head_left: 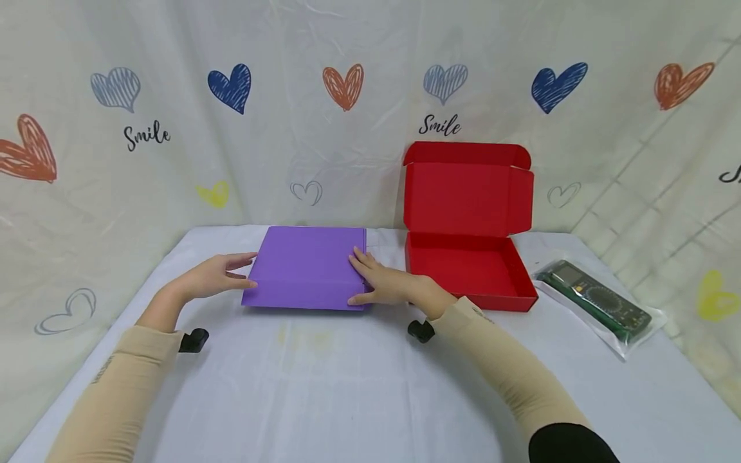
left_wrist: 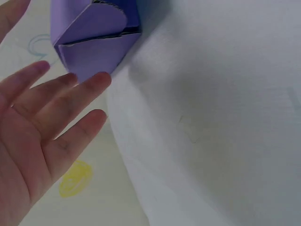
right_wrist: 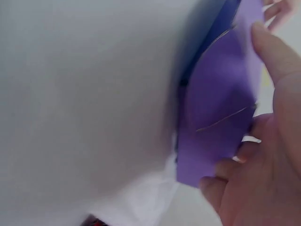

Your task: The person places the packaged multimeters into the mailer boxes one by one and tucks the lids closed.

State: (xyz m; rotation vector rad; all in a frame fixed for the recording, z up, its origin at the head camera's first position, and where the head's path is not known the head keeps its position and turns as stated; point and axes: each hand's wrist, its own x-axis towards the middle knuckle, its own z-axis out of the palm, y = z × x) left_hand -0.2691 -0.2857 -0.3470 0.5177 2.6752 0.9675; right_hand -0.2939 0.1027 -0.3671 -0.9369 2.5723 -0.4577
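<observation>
Purple box (head_left: 307,265) on the worktop (head_left: 347,399), lid folded over, left of the open red box (head_left: 467,212). Left hand (head_left: 215,276) at its left edge, grip apart, fingers straight. Right hand (head_left: 386,284) touches its right edge, grip apart, fingers spread. Bagged meter (head_left: 596,299) right of red box. Heart-print curtain (head_left: 376,154) behind.

Looks forward and down from the head, far enough back to take in most of the tabletop (head_left: 324,399) and the backdrop (head_left: 382,38) above. Peers closely from each wrist, past the left hand (left_wrist: 37,125) at frame left and the right hand (right_wrist: 270,167) at frame right, meeting in all three views at the purple box (head_left: 307,267).
</observation>
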